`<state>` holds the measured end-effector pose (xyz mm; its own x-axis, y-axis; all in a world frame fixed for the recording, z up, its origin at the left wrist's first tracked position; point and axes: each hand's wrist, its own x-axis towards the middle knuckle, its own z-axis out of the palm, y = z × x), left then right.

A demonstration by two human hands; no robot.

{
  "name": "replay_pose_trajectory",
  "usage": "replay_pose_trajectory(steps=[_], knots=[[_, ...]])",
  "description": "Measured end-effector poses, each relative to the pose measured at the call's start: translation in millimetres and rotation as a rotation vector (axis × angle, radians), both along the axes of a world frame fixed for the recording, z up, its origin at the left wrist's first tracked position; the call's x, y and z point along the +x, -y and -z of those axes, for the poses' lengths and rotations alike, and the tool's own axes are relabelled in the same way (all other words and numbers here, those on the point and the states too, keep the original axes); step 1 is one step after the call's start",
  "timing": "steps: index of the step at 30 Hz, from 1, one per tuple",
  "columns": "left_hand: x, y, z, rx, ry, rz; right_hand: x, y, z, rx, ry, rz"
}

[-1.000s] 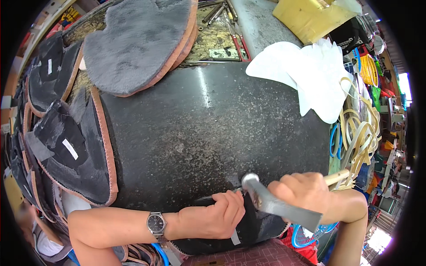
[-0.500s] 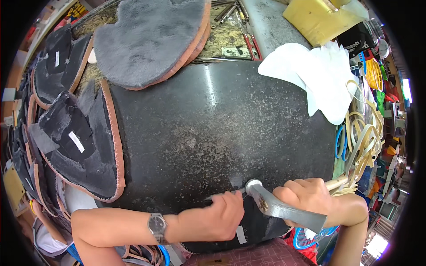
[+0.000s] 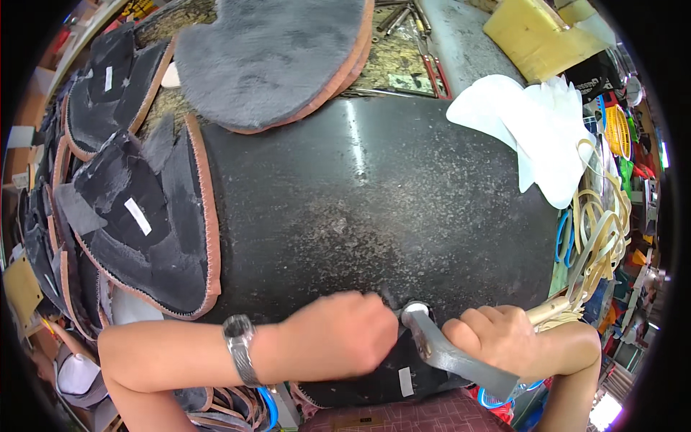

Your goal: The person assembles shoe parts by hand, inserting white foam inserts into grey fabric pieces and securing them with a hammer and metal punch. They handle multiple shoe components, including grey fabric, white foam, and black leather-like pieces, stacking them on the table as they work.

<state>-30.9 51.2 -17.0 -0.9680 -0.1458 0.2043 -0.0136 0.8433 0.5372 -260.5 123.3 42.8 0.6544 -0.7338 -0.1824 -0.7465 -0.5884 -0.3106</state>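
We see right hand [image 3: 497,340] clamped round hammer [image 3: 452,354], over near right of black board [image 3: 468,216]. Left hand [image 3: 338,337] blurred, fingers hidden: we cannot tell its grip. Just beside hammer, it could get struck, we judge, if swing drifts left.

black worktop [image 3: 381,209], scuffed mid-surface | glare streak [image 3: 355,137], far side | bright light [image 3: 606,414], lower right

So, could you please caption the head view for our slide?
The right hand grips a hammer beside the left hand at a black work surface.
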Motion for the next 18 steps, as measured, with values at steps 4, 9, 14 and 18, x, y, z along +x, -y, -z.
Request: replay_pose_trajectory(steps=[4,9,14,18], knots=[[12.7,-3.6,1.2,-0.252,-0.035,0.082,-0.4,20.3,0.0,0.149,0.186,0.063],[16.5,10.3,4.9,0.109,-0.004,0.059,10.8,0.6,0.4,0.047,0.022,-0.031],[27.9,-0.9,2.7,-0.383,-0.051,0.126,16.9,20.3,-0.7,0.136,0.163,0.008],[36.7,8.3,10.4,0.016,-0.089,0.069,26.1,8.6,-4.2,0.122,0.034,-0.043]])
